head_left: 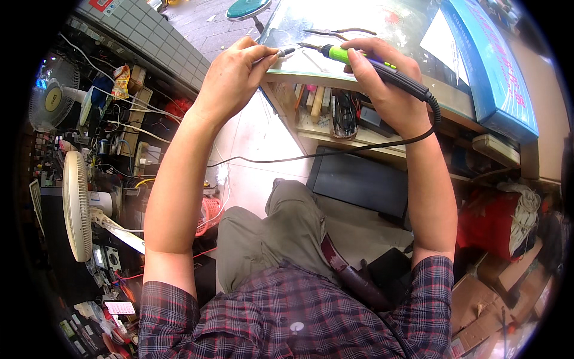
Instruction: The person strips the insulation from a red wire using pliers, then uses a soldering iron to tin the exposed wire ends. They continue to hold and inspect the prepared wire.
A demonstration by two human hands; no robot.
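Observation:
Over the near left corner of the glass-topped counter (412, 54), my left hand (235, 75) pinches a small silver cylindrical piece with a dark end (286, 52) between thumb and fingertips. My right hand (394, 75) grips a soldering iron (339, 54) by its green and black handle. Its tip points left, a short gap from the dark end of the small piece. From the handle, a black cord (269, 160) loops round my right wrist and runs left below the counter. Pliers with thin handles (323, 32) lie on the glass just beyond the iron.
A large blue box (493, 72) stands on the counter at right. Shelves beneath hold boxes and tools, above a dark flat panel (359, 182). At left are a cream fan (76, 206), another fan (54, 99) and tangled cables. A green stool (247, 8) stands beyond.

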